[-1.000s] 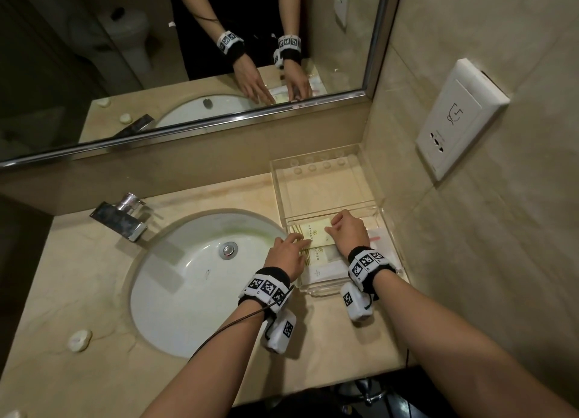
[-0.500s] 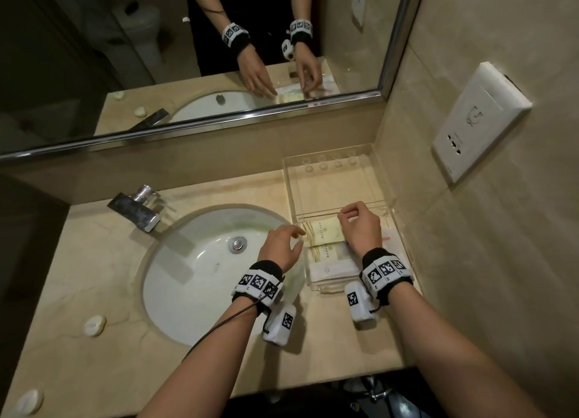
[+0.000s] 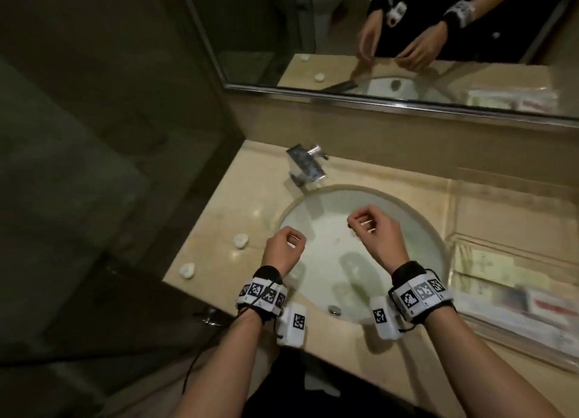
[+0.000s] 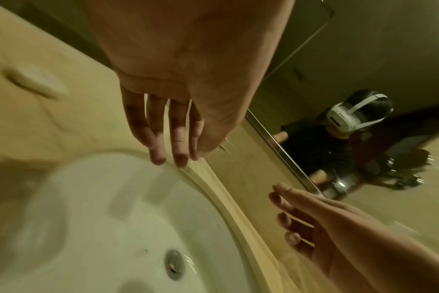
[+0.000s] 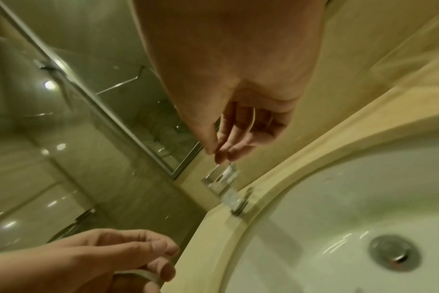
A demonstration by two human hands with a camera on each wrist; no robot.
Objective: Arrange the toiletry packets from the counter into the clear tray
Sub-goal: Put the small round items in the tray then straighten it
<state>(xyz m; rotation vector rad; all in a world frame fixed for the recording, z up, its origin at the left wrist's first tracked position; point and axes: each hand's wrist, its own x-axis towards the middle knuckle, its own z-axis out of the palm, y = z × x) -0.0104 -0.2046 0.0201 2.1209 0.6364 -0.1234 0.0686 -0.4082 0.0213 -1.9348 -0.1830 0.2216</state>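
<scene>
Toiletry packets [image 3: 498, 279] lie flat inside the clear tray [image 3: 501, 326] at the right end of the surface [image 3: 216, 239], beside the sink [image 3: 326, 251]. Both hands hover over the basin, well apart from the tray. Left hand [image 3: 282, 251]: fingers loosely curled, holding nothing. Right hand [image 3: 376, 232]: fingers loosely curled, empty. Two small white pieces [image 3: 241, 241] rest on the surface left of the sink.
</scene>
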